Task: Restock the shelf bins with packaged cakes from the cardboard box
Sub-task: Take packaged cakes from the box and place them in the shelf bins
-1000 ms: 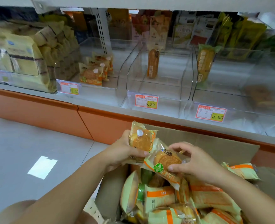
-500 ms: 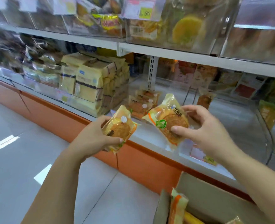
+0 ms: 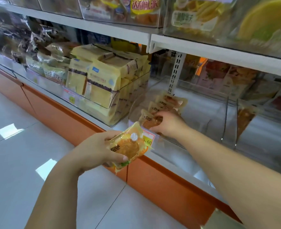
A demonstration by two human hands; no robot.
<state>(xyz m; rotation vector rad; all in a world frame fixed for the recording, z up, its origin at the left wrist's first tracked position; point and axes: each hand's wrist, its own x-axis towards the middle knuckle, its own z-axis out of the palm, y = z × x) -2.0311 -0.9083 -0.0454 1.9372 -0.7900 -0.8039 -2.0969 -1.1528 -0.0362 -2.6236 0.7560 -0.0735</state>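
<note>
Fingers (image 3: 153, 129) of right hand (image 3: 169, 123) around cake (image 3: 148, 120)

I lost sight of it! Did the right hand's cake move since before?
Yes. The right hand carried its cake forward, past the price tag, into the clear bin; earlier it hung short of the tag.

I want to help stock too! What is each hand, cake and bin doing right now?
Left hand: grips a wrapped cake, outside the bins.
Wrapped cake: sealed, not shelved yet.
Right hand: inside the clear bin, holding the front cake.
Front cake: at the row's front.
Clear bin: partly filled.
Yellow-pack bin: full.
</note>
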